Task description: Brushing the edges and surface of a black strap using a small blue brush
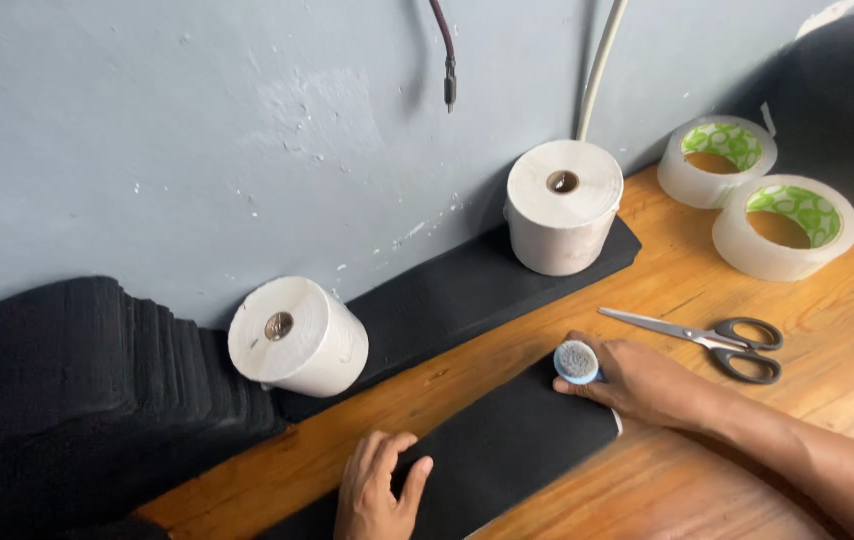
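Against a grey wall, the wooden bench (707, 470) is carrying a black foam strip (507, 450) running lower left to centre, the left hand (379, 490) pressing flat with fingers spread, the right hand (647, 380) clamping a small blue-rimmed brush (577, 361) at its upper-right end.

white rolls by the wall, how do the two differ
The left roll lies tipped on its side, its core facing the camera; the right roll stands upright, core up. The left roll rests against a stack of black sheets; the right roll stands on a black strip. The left roll is nearer the left hand. Both are white with a small core hole, against the grey wall.
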